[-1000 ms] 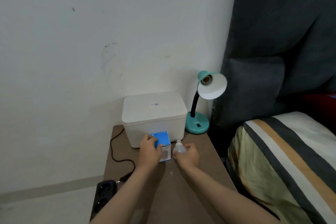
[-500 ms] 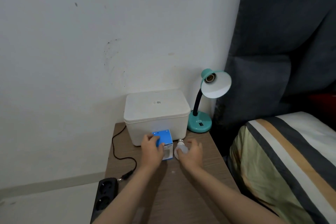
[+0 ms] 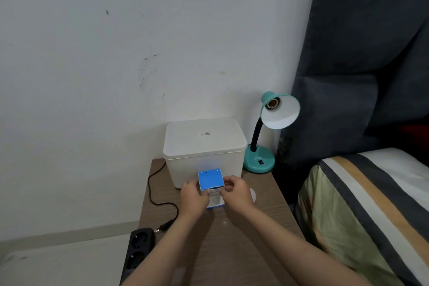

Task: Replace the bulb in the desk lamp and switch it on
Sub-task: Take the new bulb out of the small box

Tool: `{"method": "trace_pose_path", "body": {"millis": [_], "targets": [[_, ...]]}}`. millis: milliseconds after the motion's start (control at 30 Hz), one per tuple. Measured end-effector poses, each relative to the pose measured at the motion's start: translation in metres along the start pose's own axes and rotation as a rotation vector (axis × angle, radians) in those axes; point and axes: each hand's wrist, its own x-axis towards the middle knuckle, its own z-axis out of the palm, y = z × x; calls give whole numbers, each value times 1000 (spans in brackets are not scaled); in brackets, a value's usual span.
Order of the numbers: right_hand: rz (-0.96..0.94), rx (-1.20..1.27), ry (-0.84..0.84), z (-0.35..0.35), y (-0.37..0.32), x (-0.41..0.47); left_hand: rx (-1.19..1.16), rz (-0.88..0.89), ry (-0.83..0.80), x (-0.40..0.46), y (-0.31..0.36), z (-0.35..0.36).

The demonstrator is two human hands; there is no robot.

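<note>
A teal desk lamp (image 3: 259,160) stands at the table's back right, its shade tilted toward me with a bare socket (image 3: 272,102) and no bulb in it. A blue and white bulb box (image 3: 210,180) stands in front of the white bin. My left hand (image 3: 193,197) grips the box's left side. My right hand (image 3: 236,193) pinches the box's top right edge. A white bulb (image 3: 253,195) lies on the table just right of my right hand, mostly hidden behind it.
A white lidded bin (image 3: 204,146) sits against the wall behind the box. The lamp's black cord (image 3: 160,203) loops over the wooden table (image 3: 232,239) to a plug near a black power strip (image 3: 137,248) at the left edge. A striped bed (image 3: 371,204) lies right.
My right hand has let go of the white bulb, which now lies on the table, and has moved left onto the box. My left hand stays on the box.
</note>
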Motion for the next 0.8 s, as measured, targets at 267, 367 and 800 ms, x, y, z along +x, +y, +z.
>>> {"method": "trace_pose_path", "body": {"millis": [267,367,800], "targets": [[-12,88,20,-1,-1,-5,-67,58,15,-5,1,-3],[-37,122,24,-2,-1,-6,-105,87,6,-9,4,-8],[-139,-56,-111,-6,3,1,-35,182,-281,-1,-5,-29]]}}
